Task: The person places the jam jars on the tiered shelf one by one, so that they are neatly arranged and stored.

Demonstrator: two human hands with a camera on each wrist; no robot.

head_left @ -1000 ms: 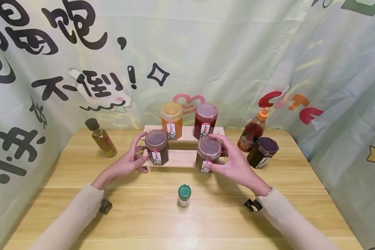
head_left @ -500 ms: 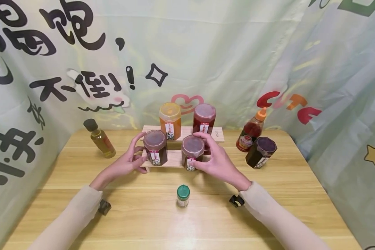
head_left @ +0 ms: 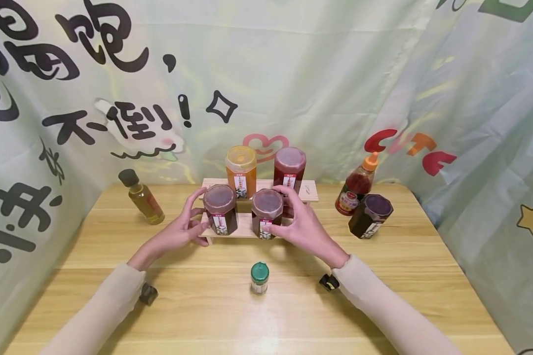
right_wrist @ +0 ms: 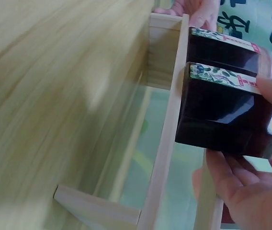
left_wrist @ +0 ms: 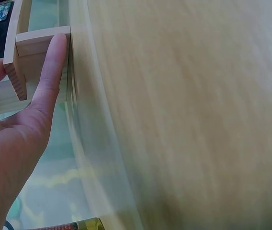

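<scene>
The right hand [head_left: 299, 224] has its fingers grasping a dark jar [head_left: 267, 213] on the lower step of the wooden rack [head_left: 244, 227], beside another jar [head_left: 220, 209]. The left hand [head_left: 177, 231], fingers released, touches the rack's end.

The desk [left_wrist: 188, 115] was blurred in both wrist views; jar labels [head_left: 220, 224] were too small to read.

Glossy dark jar [right_wrist: 222, 112], matt wooden rack [right_wrist: 167, 143]
</scene>
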